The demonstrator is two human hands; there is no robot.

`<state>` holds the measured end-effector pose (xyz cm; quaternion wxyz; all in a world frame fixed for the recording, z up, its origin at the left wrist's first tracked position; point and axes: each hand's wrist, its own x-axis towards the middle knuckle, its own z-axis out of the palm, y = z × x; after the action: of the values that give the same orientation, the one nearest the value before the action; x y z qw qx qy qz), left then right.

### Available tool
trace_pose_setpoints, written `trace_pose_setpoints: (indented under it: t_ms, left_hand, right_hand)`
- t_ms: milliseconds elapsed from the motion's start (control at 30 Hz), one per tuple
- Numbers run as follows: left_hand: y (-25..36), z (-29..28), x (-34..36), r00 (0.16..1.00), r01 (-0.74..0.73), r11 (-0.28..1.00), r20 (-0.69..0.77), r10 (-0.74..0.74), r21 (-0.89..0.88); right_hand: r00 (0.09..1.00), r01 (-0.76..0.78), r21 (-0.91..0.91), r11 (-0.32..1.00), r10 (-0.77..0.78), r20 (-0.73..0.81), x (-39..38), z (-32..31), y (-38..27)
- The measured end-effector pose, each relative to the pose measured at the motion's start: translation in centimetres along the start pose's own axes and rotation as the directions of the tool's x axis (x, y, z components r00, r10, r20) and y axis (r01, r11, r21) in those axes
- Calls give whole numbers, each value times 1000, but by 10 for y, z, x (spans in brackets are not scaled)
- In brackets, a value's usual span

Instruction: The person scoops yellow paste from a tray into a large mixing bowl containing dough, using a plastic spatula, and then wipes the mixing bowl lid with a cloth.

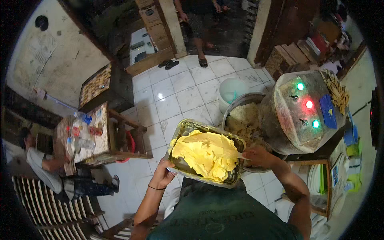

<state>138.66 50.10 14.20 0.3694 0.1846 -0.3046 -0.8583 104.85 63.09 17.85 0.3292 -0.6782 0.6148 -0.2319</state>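
Observation:
A rectangular pan [188,170] with greasy sides is held in front of my body, loaded with a big mound of yellow margarine [206,154]. My left hand [162,174] grips its left rim from the near corner. At the opposite side my right hand [259,156] is closed around a slim pale spatula [241,156], whose far end is buried in the margarine. Just beyond the pan is the large round mixer bowl [225,116], holding a pale, crumbly dough mixture [245,120]. The machine's head [290,124] partly covers this bowl.
Lit lamps and knobs sit on the mixer head, with a blue cloth [328,112] on it. A white bucket [231,89] stands behind the bowl. Bottles crowd a wooden table [102,140] at left, where another person [46,168] is. Someone else stands in the doorway [204,36].

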Motion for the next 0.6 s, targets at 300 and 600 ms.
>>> trace_pose_setpoints:
  t_ms: [300, 600]
  left_hand:
    - [30, -32, 12, 970, 44, 983, 227, -85, 179]
    - [66, -5, 20, 884, 216, 918, 333, -328, 332]
  right_hand:
    - [949, -108, 806, 582, 302, -90, -36, 82, -26]
    - [922, 105, 985, 136, 357, -148, -68, 149, -60]
